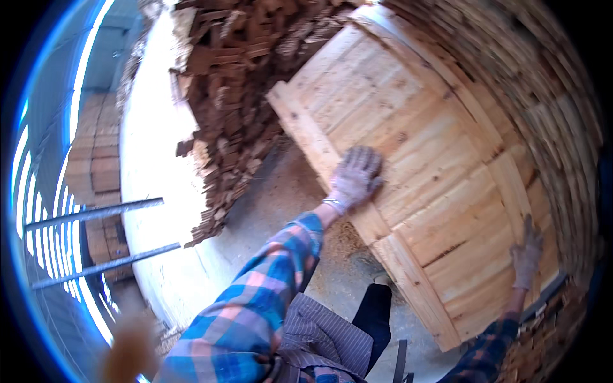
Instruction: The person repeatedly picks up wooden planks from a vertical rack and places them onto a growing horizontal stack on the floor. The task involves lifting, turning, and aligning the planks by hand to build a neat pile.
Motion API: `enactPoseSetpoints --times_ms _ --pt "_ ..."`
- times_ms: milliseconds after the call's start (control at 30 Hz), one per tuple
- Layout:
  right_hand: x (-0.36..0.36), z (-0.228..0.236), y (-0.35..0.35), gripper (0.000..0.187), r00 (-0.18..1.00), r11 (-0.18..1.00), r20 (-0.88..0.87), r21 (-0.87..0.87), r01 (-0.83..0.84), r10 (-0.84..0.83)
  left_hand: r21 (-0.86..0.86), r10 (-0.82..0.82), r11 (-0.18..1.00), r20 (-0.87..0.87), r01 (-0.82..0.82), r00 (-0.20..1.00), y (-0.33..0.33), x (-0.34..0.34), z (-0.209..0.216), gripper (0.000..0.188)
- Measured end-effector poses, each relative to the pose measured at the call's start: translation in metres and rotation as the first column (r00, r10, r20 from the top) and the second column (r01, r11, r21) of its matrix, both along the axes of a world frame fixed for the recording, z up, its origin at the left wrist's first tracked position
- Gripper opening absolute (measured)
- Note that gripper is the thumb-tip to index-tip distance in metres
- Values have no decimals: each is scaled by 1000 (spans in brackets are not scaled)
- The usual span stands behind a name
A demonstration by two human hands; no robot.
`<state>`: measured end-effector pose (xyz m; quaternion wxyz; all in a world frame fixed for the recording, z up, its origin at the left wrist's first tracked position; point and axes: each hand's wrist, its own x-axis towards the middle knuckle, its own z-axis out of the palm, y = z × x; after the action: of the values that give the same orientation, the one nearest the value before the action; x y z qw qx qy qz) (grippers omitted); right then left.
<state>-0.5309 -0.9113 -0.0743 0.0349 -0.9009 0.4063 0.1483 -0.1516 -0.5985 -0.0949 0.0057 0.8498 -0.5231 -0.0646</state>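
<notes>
A large panel of light wooden planks (408,159) leans in front of me, framed by thicker battens along its edges. My left hand (355,177), in a grey work glove, lies flat on the panel near its left batten. At the panel's right edge my gloved right hand (527,252) presses with fingers spread. Both sleeves are blue, pink and orange plaid.
A tall heap of dark short wood pieces (230,96) stands to the left of the panel. Stacked timber (549,96) rises behind it on the right. The concrete floor (281,191) carries sawdust. Metal bars (96,214) cross at far left.
</notes>
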Motion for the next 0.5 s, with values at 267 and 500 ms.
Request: enactPoseSetpoints --times_ms 267,500 --pt "37 15 58 82 973 978 111 70 195 -202 -105 -12 994 -62 6 998 7 7 4 62" --pt "172 62 311 66 587 557 435 830 34 -683 -470 -110 869 -490 -155 865 67 34 -11 58"
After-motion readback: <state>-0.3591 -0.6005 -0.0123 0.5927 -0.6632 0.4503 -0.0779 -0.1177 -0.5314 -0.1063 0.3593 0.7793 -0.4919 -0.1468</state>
